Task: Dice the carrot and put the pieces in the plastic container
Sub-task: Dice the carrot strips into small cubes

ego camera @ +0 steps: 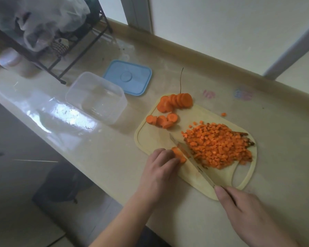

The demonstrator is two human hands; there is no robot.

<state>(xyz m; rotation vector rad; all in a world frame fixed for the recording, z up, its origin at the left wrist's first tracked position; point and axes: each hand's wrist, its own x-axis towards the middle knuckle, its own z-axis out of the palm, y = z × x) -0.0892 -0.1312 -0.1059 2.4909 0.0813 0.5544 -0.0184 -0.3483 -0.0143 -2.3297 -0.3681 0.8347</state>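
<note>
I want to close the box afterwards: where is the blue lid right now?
In the head view the blue lid lies flat on the counter, upper centre, just behind the clear plastic container and left of the cutting board.

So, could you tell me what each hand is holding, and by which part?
Right hand grips the knife by its handle; left hand pinches the carrot stack at its end.

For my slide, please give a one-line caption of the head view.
Left hand holds carrot slices on the cutting board while right hand cuts with a knife; plastic container holds no carrot.
</note>
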